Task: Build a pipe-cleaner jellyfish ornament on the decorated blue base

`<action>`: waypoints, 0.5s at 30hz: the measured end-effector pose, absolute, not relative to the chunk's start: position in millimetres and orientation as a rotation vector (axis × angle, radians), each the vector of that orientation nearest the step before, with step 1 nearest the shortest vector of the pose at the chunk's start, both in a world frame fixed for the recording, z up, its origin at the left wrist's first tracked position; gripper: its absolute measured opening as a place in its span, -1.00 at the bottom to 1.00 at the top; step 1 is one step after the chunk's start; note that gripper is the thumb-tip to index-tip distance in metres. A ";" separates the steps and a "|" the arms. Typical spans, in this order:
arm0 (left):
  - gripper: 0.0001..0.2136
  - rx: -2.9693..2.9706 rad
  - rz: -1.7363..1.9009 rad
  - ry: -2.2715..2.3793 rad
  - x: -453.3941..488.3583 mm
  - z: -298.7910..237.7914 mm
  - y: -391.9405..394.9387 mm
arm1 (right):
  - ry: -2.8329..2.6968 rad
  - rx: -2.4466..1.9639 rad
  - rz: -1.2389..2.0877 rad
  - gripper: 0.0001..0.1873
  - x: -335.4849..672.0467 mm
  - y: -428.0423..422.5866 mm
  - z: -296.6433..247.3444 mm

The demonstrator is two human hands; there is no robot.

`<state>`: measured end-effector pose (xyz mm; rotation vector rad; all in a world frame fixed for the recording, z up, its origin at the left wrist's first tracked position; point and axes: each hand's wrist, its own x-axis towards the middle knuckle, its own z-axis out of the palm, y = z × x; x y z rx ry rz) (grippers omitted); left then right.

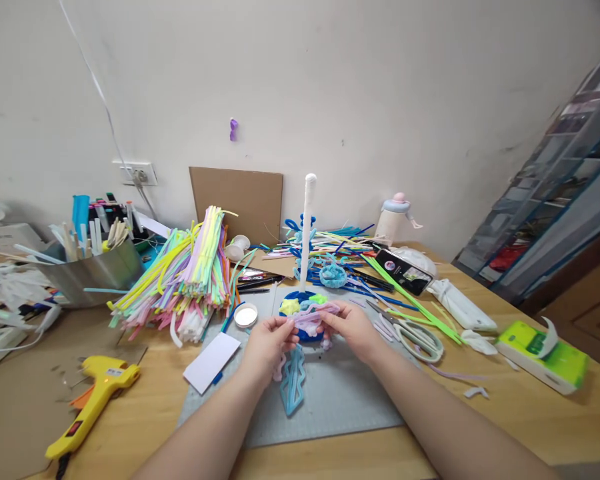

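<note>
A wooden table [160, 393] by a pale wall carries a grey mat [360, 393]. Above the mat's middle, the left hand [267, 347] and right hand [355, 330] both pinch a lilac piece [307, 321]. A blue piece [293, 387] lies toward the mat's front edge, scissors [420, 341] by its right edge.

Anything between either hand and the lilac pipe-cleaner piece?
Nothing visible. The left hand and right hand both have fingers on the lilac pipe-cleaner piece. The dark-blue base shows behind it, and the light-blue zigzag piece lies nearer the camera; neither comes between.
</note>
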<state>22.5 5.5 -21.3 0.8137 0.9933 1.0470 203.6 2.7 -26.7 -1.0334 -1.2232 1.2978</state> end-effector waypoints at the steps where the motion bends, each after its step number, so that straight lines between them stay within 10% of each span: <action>1: -0.72 0.822 1.071 1.006 21.8 -22.2 7.4 | -1.233 -1.052 1.265 -0.69 204.8 3.6 -28.2; 15: -0.70 0.930 1.159 1.052 19.0 -29.9 17.3 | -1.707 -1.280 0.760 -0.79 213.0 0.7 -24.1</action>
